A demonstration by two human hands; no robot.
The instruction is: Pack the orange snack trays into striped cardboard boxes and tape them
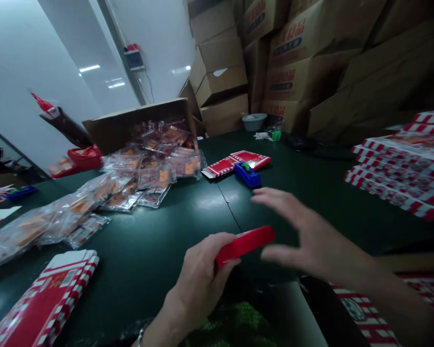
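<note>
Near the front of the dark green table, my left hand (206, 265) is closed around a red box (248, 245), whose narrow side faces me. My right hand (292, 231) hovers just to the right of the box, thumb and fingers spread, with nothing between them. Beyond it sits a blue tape dispenser (247, 175) with a green roll. Touching the dispenser's far side are flat red and white cartons (224, 166). Most of the held box's left end is hidden by my fingers.
Clear plastic packets (154, 176) spill from an open cardboard box (137, 123) across the left. Flat striped cartons (54, 294) lie at front left. Striped boxes (401, 168) are stacked at right. Large brown cartons (296, 72) and a grey bowl (253, 122) stand behind.
</note>
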